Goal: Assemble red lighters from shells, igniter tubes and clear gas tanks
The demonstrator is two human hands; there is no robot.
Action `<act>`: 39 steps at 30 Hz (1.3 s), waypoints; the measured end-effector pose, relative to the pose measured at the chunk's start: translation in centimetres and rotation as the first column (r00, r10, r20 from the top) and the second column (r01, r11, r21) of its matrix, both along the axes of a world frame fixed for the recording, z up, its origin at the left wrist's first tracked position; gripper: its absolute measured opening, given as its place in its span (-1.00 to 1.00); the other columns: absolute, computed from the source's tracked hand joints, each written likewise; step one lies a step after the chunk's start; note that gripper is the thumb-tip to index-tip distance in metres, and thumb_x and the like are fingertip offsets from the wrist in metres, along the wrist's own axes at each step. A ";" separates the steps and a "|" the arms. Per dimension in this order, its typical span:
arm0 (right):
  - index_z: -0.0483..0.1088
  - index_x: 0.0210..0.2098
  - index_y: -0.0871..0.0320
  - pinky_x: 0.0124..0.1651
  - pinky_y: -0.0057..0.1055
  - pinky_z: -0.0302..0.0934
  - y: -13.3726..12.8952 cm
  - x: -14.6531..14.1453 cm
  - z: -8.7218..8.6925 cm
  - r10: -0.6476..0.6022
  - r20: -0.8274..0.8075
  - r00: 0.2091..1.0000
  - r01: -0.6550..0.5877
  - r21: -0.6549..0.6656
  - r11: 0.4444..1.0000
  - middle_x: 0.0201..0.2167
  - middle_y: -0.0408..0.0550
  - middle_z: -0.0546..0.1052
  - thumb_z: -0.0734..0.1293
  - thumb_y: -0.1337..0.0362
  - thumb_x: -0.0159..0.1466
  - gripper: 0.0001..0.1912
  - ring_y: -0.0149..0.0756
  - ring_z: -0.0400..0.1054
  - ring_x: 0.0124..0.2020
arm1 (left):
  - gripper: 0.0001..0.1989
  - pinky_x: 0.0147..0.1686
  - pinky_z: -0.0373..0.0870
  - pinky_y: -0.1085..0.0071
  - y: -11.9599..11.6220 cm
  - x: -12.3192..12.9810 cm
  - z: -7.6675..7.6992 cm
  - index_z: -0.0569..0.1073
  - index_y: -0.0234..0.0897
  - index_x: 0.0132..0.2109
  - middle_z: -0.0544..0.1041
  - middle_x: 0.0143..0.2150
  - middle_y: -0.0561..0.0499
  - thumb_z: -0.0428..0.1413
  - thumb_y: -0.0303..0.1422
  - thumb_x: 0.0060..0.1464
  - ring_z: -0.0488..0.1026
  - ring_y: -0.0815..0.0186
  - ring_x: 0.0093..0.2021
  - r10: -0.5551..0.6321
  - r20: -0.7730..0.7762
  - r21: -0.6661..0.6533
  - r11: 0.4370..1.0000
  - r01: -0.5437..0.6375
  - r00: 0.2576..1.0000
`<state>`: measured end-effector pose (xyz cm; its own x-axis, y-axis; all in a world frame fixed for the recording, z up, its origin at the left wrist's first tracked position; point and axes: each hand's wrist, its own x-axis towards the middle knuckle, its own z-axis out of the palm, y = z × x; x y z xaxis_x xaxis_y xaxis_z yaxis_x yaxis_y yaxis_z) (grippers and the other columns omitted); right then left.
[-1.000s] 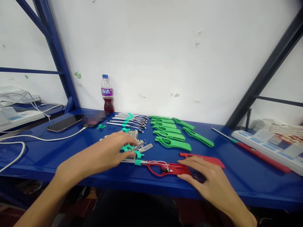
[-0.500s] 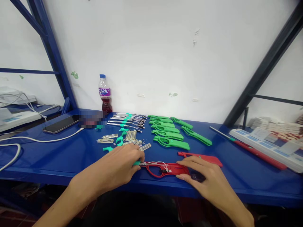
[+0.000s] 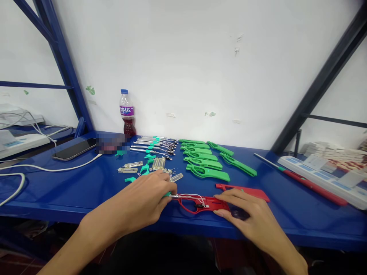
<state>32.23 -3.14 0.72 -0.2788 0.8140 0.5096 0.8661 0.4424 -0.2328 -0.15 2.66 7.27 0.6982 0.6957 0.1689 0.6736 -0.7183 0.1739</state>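
Near the front edge of the blue table lies a red lighter casing half point(image 3: 213, 203), its inner side up, with a white wire and a small black part inside. My right hand point(image 3: 246, 210) grips its wide right end between thumb and fingers. At the narrow left end, my left hand point(image 3: 149, 198) pinches a metal lighter tube point(image 3: 173, 196) with a green piece on it; most of the tube is hidden by the hand. Behind my right fingers rests a second red casing half point(image 3: 258, 194), partly covered.
Green lighter casings point(image 3: 209, 173) lie in rows at the back. Left of them are metal tubes with wires point(image 3: 143, 143), clear fuel tanks point(image 3: 159, 163) and green clips point(image 3: 145, 169). A bottle point(image 3: 127, 114), a phone point(image 3: 75, 149), an assembled red lighter point(image 3: 312, 185) and a power strip point(image 3: 321, 179) surround them.
My left hand has shifted very slightly right and up with the tube at the casing's narrow end. My right hand keeps its place on the casing.
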 end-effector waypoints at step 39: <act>0.64 0.04 -0.14 0.02 -0.26 0.54 0.0 0.1 -0.3 -0.040 -0.021 0.999 0.040 -0.031 0.999 0.00 -0.11 0.69 0.33 -0.18 0.44 -0.60 -0.15 0.66 -0.02 | -0.60 -0.04 0.41 0.15 6.5 -6.6 3.2 0.57 -0.19 0.00 0.56 -0.06 -0.12 -0.05 -0.06 0.37 0.52 0.04 -0.08 0.183 0.290 0.169 0.957 -0.238 0.940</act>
<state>32.31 -3.13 0.40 -0.2352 0.8396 0.4896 0.8776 0.4000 -0.2642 -6.75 9.15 10.46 0.4490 0.7545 0.4787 0.7609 -0.6037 0.2378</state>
